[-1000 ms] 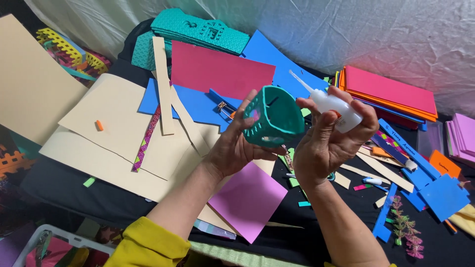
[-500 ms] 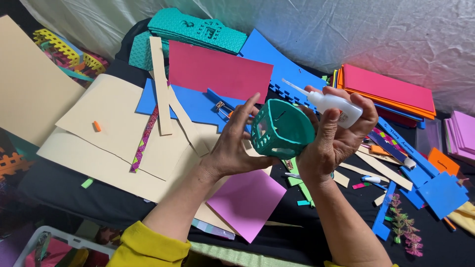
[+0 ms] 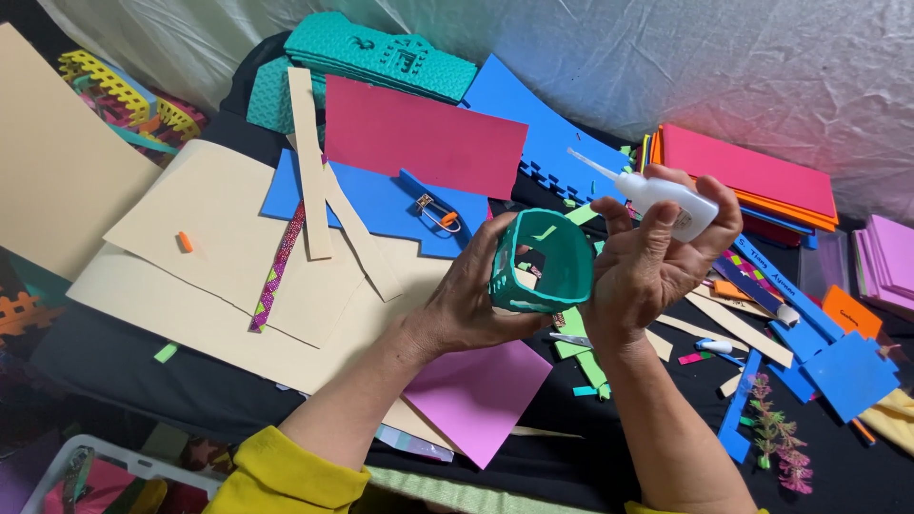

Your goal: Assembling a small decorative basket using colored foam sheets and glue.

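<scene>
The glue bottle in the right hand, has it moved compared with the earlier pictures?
Yes. The glue bottle tilted flatter, its nozzle swinging left toward the red sheet.

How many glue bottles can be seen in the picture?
1. The white glue bottle is in the right hand, beside the teal foam box held by the left hand. Clutter may hide others.

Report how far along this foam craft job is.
Done: a teal foam box already stands as a closed loop with cut-out windows. In hand: the left hand cradles it while the right hand holds a white glue bottle, nozzle pointing up and away from the foam, so no glue is going on now. Left: loose foam strips and sheets lie unattached on the table.
</scene>
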